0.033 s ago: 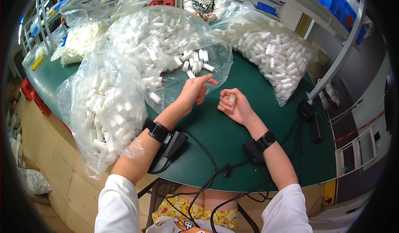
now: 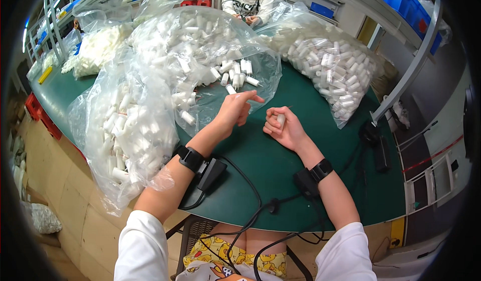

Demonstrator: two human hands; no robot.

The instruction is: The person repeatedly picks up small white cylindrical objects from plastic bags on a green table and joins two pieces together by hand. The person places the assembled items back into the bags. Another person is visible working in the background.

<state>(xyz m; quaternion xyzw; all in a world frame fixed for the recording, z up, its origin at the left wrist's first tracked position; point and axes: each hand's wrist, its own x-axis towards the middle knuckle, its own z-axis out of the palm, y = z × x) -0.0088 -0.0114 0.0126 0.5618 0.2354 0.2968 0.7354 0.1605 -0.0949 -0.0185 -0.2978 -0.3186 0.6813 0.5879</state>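
Note:
My right hand is closed round a small white cylindrical part, whose end shows between the curled fingers and thumb. To its left, my left hand is held over the front edge of a clear plastic bag. Its index finger stretches to the right, the other fingers bend loosely, and I see nothing in it. Just beyond that hand lie several loose white cylinders, some with thin pins or leads at their ends. A black strapped device sits on each wrist.
More clear bags of white cylinders stand at the near left and far right of the green table. Black cables run from my wrists across the table's front edge. Across the table sits another person. A grey metal post rises at the right.

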